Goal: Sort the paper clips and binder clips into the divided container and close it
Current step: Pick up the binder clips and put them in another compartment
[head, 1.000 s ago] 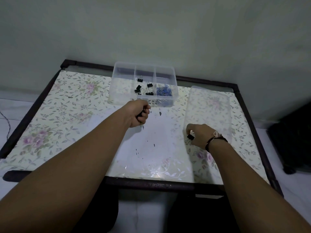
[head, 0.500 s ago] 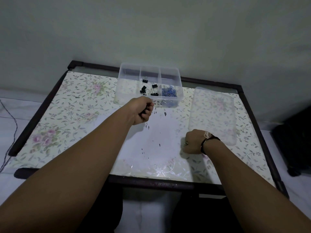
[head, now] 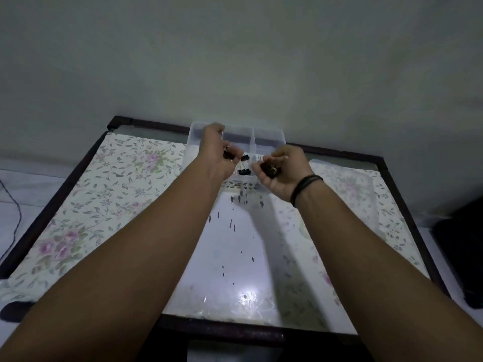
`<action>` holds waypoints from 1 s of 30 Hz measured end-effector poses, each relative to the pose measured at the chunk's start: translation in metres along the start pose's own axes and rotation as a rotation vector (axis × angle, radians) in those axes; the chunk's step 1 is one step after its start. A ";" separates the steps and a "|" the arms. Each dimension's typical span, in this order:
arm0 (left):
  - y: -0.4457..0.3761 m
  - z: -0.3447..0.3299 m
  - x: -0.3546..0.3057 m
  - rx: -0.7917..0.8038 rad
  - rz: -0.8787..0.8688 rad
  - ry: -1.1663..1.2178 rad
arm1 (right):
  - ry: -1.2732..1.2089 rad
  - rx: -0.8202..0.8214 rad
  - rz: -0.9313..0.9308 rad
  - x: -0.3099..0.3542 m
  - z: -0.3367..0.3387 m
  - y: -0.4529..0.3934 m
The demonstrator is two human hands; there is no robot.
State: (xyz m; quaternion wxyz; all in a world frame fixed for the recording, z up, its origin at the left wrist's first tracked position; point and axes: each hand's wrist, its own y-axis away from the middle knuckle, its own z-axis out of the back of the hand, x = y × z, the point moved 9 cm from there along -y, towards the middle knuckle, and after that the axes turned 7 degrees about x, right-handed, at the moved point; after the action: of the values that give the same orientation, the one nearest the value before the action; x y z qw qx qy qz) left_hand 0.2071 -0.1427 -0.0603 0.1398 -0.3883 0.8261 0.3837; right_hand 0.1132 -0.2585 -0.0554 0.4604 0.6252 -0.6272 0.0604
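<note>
The clear divided container [head: 269, 133] stands at the table's far edge, with three compartments. Black binder clips [head: 244, 171] lie in its middle compartment. My left hand [head: 218, 152] is over the left and middle compartments, fingers curled around dark binder clips. My right hand [head: 281, 169], palm turned up, hovers at the container's front right and is closed on dark binder clips too. The right compartment is mostly hidden behind my right hand. The clear lid [head: 347, 194] lies flat on the table to the right.
The table [head: 109, 194] has a floral cover and a dark frame, and stands against a grey wall. Small dark specks [head: 232, 226] dot the glossy middle. A black object [head: 462, 257] stands on the floor at the right; a cable [head: 14, 231] hangs at the left.
Both hands have moved away from the table's middle up to the container. My right hand left the spot by the lid and turned palm up. The camera tilted upward.
</note>
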 end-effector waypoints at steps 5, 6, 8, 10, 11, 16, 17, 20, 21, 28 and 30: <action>-0.013 -0.028 -0.004 0.103 0.020 -0.213 | 0.361 -0.070 0.073 0.022 -0.040 -0.038; -0.014 -0.027 -0.002 0.093 0.028 -0.297 | 0.497 -0.075 0.063 0.021 -0.045 -0.041; -0.015 -0.016 -0.008 0.036 -0.017 -0.518 | 0.746 -0.111 0.074 0.023 -0.046 -0.045; -0.018 -0.003 -0.031 -0.026 -0.205 -0.732 | 0.932 -0.186 0.185 0.037 -0.041 -0.043; -0.014 0.003 -0.049 -0.067 -0.353 -0.856 | 1.016 -0.233 0.263 0.046 -0.035 -0.040; 0.003 0.053 -0.091 -0.561 -0.522 -1.608 | 1.561 -0.640 0.323 0.074 0.024 -0.014; 0.000 0.064 -0.088 -0.542 -0.440 -1.597 | 1.593 -0.621 0.251 0.069 0.035 -0.016; -0.005 0.083 -0.075 -0.414 -0.309 -1.489 | 1.526 -0.519 0.163 0.052 0.053 -0.017; -0.003 0.085 -0.075 -0.412 -0.298 -1.485 | 1.502 -0.519 0.177 0.050 0.056 -0.014; 0.055 0.094 -0.064 -0.335 -0.201 -1.359 | 1.320 -0.426 0.141 0.017 0.076 0.059; 0.074 0.103 -0.054 -0.337 -0.155 -1.374 | 1.304 -0.421 0.122 0.003 0.085 0.080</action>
State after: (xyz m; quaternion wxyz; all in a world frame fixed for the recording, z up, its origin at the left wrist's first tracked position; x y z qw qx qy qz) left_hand 0.1800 -0.0073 -0.0615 0.5940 -0.1325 0.4507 0.6531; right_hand 0.0038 -0.2989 -0.0615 0.8513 0.3217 -0.2546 0.3270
